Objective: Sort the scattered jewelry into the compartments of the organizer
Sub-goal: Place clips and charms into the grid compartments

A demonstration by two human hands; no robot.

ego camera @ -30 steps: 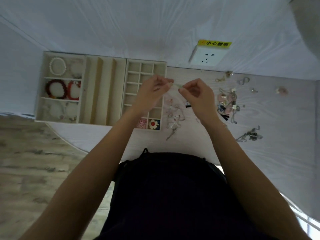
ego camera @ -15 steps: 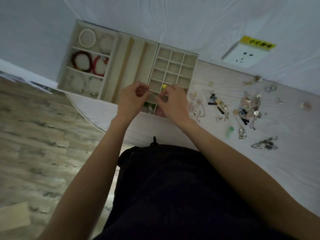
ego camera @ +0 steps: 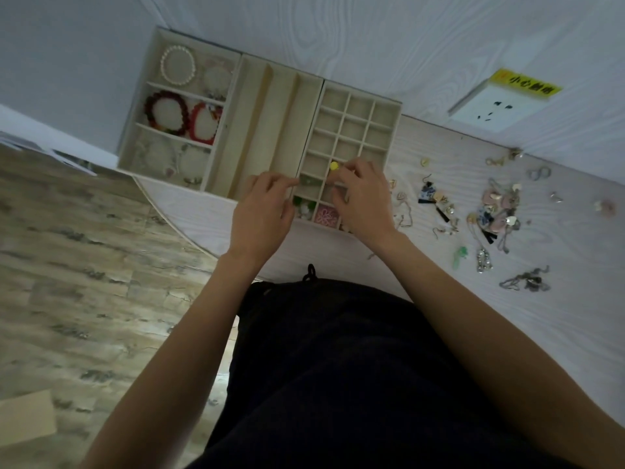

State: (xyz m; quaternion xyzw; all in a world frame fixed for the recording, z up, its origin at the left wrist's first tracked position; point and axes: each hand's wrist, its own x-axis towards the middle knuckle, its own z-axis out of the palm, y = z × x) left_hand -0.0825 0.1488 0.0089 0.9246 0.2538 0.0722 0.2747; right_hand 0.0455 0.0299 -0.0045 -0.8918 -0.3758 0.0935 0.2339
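Both hands crowd the near end of the organizer point(ego camera: 358, 130): the left hand point(ego camera: 262, 211) sits over the bottom left corner of the small-cell grid, the right hand point(ego camera: 363, 198) over its lower right cells, so those are blocked from above. The grid's upper rows and the long slots point(ego camera: 270, 130) at middle are open. Right of the grid, the scattered jewelry point(ego camera: 497, 211) clutters the desk point(ego camera: 575, 299). The strip of desk nearest the body is bare. A wall socket point(ego camera: 500, 103) sticks out at upper right.
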